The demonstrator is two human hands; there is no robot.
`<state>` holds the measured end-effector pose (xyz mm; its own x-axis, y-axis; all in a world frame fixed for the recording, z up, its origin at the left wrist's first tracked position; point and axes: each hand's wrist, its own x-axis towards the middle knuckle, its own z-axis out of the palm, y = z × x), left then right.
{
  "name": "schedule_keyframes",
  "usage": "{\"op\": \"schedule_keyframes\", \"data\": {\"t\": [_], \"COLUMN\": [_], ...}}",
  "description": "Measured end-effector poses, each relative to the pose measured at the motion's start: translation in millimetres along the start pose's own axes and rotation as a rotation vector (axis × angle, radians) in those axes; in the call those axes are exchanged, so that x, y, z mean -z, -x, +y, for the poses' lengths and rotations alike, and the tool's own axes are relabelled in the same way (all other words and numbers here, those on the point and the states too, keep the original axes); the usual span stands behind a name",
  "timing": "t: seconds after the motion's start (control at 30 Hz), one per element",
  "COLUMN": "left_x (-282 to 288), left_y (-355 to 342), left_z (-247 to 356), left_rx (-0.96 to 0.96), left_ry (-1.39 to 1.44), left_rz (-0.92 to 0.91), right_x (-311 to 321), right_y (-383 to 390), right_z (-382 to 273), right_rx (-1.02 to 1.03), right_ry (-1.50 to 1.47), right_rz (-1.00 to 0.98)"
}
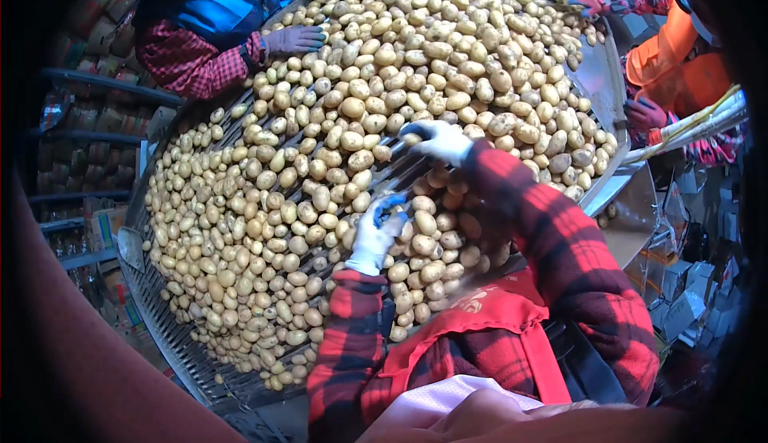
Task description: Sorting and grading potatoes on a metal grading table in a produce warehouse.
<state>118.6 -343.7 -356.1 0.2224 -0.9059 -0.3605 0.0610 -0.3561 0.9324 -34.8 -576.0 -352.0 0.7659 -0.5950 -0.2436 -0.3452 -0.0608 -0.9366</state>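
A wide heap of potatoes (264,195) covers the slatted metal sorting table (160,315). My left hand (374,239), in a white glove with blue fingers, hovers over the middle of the heap, its fingers bent and apart, nothing visible in them. Farther off and slightly right, my right hand (444,143) reaches leftward over the potatoes. Its glove is white with dark fingertips; the fingers stretch forward, and what lies under them is hidden. Between my hands, bare slats (392,173) show. Larger potatoes (432,243) lie close to my red apron.
At the far left, a co-worker's purple-gloved hand (296,40) rests at the potatoes' edge. Another person in orange (672,63) stands at the right, with gloved hands near the rim. Pale poles (696,127) jut in there. Shelving (88,135) stands left; cardboard boxes (688,307) lie right.
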Motion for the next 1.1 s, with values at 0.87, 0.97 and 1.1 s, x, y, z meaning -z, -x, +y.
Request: {"op": "schedule_keyframes", "data": {"t": [0.87, 0.97, 1.1], "left_x": [-49, -47, -50], "left_y": [29, 42, 41], "left_z": [-6, 26, 28], "left_rx": [0.243, 0.248, 0.210], "left_ry": [1.690, 1.757, 1.694], "left_rz": [-0.110, -0.097, -0.074], "right_x": [-54, -45, -89], "right_y": [185, 208, 210], "right_z": [-49, -27, 8], "right_rx": [0.503, 0.391, 0.580], "right_ry": [0.496, 0.650, 0.852], "right_rz": [0.496, 0.515, 0.018]}}
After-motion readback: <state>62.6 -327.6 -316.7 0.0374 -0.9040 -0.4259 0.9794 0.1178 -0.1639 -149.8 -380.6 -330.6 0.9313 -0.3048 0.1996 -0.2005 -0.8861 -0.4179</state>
